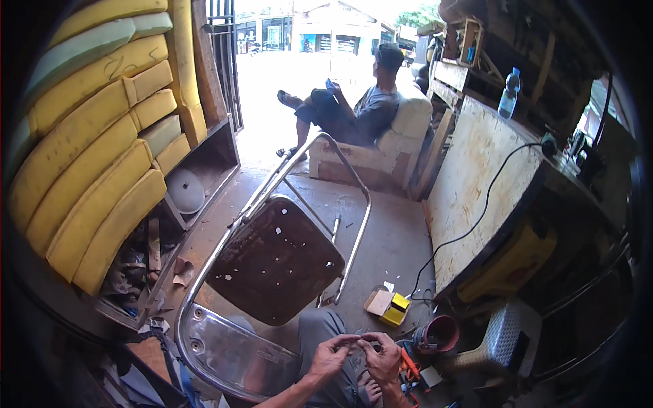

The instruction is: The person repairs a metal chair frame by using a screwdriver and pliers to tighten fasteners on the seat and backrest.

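Note:
My left hand and my right hand meet above my knee, fingertips pinched together. Both are closed, and whatever lies between the fingers is too small to make out. In front of me a metal chair frame of shiny bent tubing rests tipped over. Its dark brown seat board shows pale spots and small holes. The chair's polished metal back panel lies beside my left leg, nearest my left forearm.
Yellow foam slabs are stacked at the left. A person sits in an armchair ahead. On the floor at right are a yellow box, a reddish bucket and orange-handled tools. A black cable hangs from the workbench.

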The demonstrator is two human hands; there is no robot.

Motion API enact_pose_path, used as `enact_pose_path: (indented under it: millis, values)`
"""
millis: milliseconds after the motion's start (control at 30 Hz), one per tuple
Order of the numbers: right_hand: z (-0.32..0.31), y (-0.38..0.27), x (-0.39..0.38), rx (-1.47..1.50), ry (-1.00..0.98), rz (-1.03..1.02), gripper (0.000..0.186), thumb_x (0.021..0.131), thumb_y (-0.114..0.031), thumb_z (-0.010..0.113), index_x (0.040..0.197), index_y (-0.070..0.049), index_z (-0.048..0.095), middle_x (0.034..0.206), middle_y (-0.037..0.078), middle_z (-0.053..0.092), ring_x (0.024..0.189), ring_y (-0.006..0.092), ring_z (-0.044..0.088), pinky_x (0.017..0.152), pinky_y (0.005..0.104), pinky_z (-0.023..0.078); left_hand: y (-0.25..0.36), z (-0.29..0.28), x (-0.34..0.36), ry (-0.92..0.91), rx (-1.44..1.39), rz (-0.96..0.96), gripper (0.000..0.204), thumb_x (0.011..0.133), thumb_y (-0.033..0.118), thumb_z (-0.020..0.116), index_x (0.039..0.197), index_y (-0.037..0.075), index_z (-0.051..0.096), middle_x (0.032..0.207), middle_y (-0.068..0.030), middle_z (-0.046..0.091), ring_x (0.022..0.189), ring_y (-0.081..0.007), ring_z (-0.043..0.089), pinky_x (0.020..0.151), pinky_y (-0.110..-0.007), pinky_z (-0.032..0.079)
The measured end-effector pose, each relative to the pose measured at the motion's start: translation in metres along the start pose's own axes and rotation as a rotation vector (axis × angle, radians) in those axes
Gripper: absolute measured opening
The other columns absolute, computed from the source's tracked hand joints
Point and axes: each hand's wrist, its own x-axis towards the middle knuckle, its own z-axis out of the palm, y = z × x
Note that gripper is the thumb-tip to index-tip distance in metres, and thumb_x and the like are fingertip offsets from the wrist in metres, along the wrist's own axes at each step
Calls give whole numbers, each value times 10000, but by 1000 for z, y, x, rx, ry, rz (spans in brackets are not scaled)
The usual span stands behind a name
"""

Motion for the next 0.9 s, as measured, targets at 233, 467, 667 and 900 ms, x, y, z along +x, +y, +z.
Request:
enact_pose_path:
  millis: [233,467,667,900]
  values:
    - [-17,10,6,96,84,-97,159,838,-55,812,995,-52,783,917,73,729,816,173,695,706,293,530,28,17,6,-170,-48,-227,360,1067,290,583,1339,58,629,1045,-88,739,987,-158,699,938,-314,548]
    - [-8,-7,7,221,-237,-133,204,834,-34,807,1035,-67,805,911,88,679,844,182,675,742,307,539,57,-19,-28,-143,-405,-247,252,1028,206,650,1169,-2,674,1068,-124,731,990,-227,727,951,-380,586]
    - [-3,-56,10,625,-189,257,209,972,-87,727,1157,10,720,759,-32,625,636,16,516,556,182,369,87,-51,-53,49,-539,-116,209,994,137,691,1127,-21,661,1032,-158,734,968,-254,738,923,-412,611]
    - [78,34,-31,32,-12,14,324,931,-155,731,1214,-18,654,1012,145,677,902,278,635,863,392,518,102,-61,-46,181,-622,116,158,1017,61,614,1172,29,614,1037,-179,736,988,-278,736,943,-426,598]
